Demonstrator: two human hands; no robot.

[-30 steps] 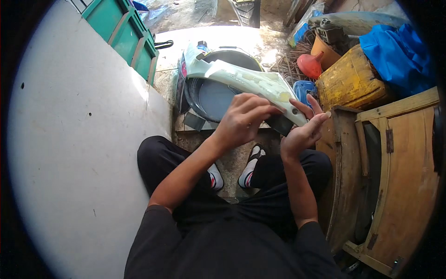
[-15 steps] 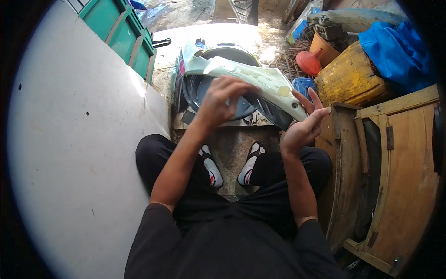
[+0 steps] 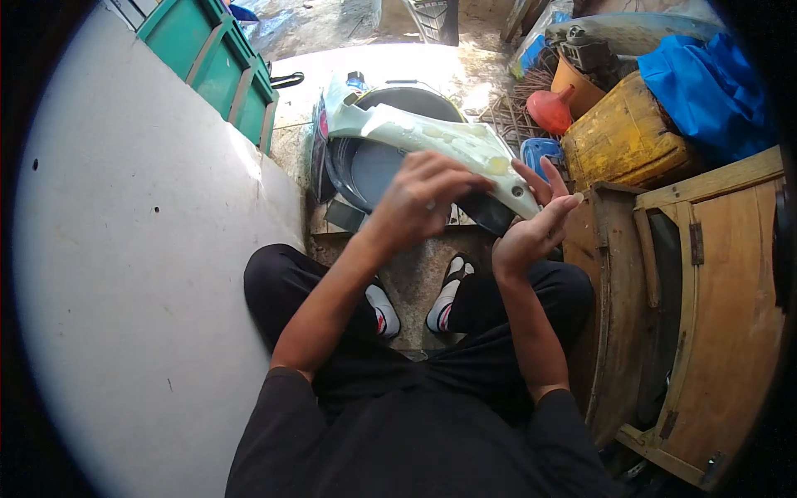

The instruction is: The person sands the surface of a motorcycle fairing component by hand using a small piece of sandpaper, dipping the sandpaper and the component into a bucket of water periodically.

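Note:
A long, pale greenish-white motorcycle body panel (image 3: 432, 135) lies slanted over a dark basin (image 3: 334, 173). Yellowish patches and a round hole show near its narrow right end. My right hand (image 3: 531, 231), palm up, holds that end from below, its thumb and some fingers standing apart. My left hand (image 3: 422, 199) is bent over the panel's near edge, with its fingers closed at the lower right part. Something dark shows at those fingertips, too blurred to name. Greyish liquid shows in the basin beneath.
A white wall (image 3: 149, 249) runs along my left, with a green panelled door (image 3: 212, 66) beyond. At right are a wooden cabinet (image 3: 722, 307), a yellow jerrycan (image 3: 623, 137), a red funnel (image 3: 550, 109) and blue plastic sheeting (image 3: 706, 91). My socked feet are below the basin.
My left hand has moved right and slightly nearer me along the panel, toward its narrow end. My right hand and that end have shifted slightly left and nearer me.

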